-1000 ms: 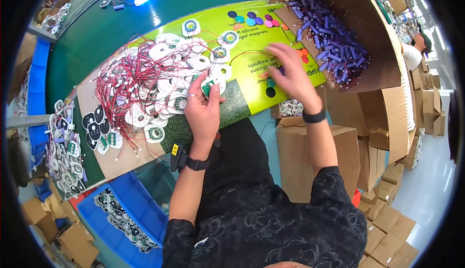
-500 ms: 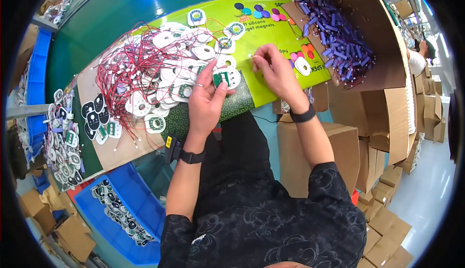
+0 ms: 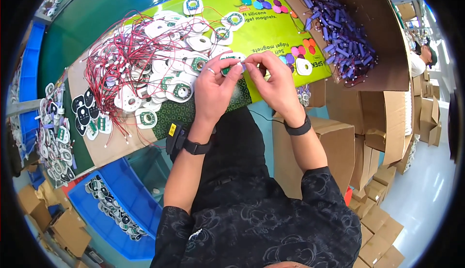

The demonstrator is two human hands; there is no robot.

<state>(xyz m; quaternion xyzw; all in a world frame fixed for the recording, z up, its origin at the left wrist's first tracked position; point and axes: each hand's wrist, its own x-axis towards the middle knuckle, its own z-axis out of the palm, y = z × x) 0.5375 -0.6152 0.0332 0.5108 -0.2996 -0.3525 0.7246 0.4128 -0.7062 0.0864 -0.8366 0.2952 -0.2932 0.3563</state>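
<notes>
Hands, two: the left hand (image 3: 214, 90), fingers bent and thumb drawn in, pinched one white piece with a green board (image 3: 232, 57); the right hand (image 3: 275, 83), half closed, had its fingertips beside the left's at that piece, and whether it gripped anything could not be told. Held piece: one, just above the front of the bench, largely hidden by the fingers. White heap (image 3: 162, 60), left of the hands: one, too overlapped to count, with red wires (image 3: 123, 60) tangled across it. White pieces at the heap's upper right edge: three (image 3: 193, 5); at its front edge: one (image 3: 146, 118). White ring piece (image 3: 303, 66), right of the right hand on the yellow-green sheet (image 3: 271, 30): one. Dark-faced pieces (image 3: 83, 115), far left: about five, overlapping. Open cardboard box (image 3: 390, 45), right: one, its wall standing over the bench's right end; purple cylinders (image 3: 334, 26) inside, past counting. Blue bin (image 3: 140, 183), below the bench: one, part-filled. Wristbands: two (image 3: 298, 126), one per wrist
</notes>
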